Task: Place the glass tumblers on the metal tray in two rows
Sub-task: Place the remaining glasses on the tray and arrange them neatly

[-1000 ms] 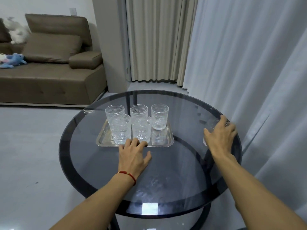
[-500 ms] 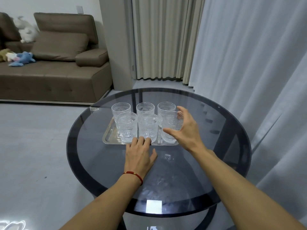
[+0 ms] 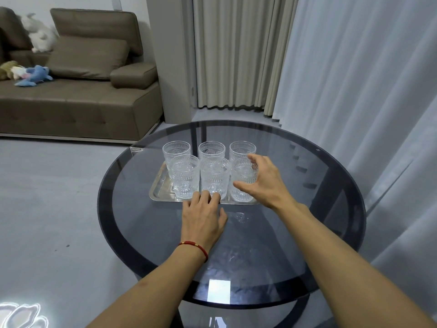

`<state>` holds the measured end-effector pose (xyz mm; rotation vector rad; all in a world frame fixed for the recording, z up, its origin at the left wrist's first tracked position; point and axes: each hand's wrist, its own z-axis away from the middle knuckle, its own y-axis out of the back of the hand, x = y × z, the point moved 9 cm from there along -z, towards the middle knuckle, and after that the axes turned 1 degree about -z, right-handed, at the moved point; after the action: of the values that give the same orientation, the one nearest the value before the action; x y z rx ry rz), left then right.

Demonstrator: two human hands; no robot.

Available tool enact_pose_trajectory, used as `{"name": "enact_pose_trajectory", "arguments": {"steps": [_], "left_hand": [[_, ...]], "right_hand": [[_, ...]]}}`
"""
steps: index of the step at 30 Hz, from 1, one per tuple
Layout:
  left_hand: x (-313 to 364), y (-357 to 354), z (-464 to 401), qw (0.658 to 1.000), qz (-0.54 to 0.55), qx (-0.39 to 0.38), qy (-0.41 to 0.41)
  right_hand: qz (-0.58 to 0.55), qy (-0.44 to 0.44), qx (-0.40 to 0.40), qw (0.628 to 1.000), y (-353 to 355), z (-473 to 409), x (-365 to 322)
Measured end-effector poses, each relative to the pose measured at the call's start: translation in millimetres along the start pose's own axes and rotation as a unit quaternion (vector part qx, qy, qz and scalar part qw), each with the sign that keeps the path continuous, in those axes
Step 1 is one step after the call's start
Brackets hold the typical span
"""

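glass tumblers (image 3: 185,176): clear, beaded and ribbed relief
metal tray (image 3: 158,192): shiny silver
table (image 3: 295,209): smoky grey glass, black rim
wrist cord (image 3: 196,247): red, perhaps gold-beaded

Six glass tumblers (image 3: 214,171) on metal tray (image 3: 159,189), right hand (image 3: 263,181) around near-right tumbler (image 3: 243,179)

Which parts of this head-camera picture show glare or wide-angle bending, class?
Head view: a bright rectangular reflection sits on the glass table's near edge; a white flare smears the lower-left corner; the curtains bow outward toward the right edge; the tumblers stay sharp.
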<state>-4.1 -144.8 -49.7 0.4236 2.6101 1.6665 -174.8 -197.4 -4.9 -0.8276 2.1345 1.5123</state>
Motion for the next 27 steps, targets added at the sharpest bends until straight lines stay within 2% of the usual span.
{"name": "enact_pose_trajectory", "arguments": {"steps": [18,20,22,24,27], "left_hand": [[-0.3,4.2,1.0,1.000,0.015,0.023,0.004],[-1.0,2.9,1.2,1.000,0.011,0.023,0.004],[-1.1,2.2,1.5,0.999,0.010,0.030,0.003],[-0.8,1.7,1.3,0.999,0.007,0.035,0.003],[1.1,2.3,-0.1,0.999,0.005,0.038,0.002]], "right_hand": [[0.130,-0.023,-0.106,0.986,-6.4,-8.2,-8.3],[0.102,-0.038,-0.085,0.990,3.3,-11.8,-9.3],[0.067,-0.036,-0.025,0.997,18.7,-22.1,-13.9],[0.088,-0.015,-0.003,0.996,26.1,-39.4,-20.0],[0.161,-0.025,-0.085,0.983,17.1,-67.3,-21.0]]}}
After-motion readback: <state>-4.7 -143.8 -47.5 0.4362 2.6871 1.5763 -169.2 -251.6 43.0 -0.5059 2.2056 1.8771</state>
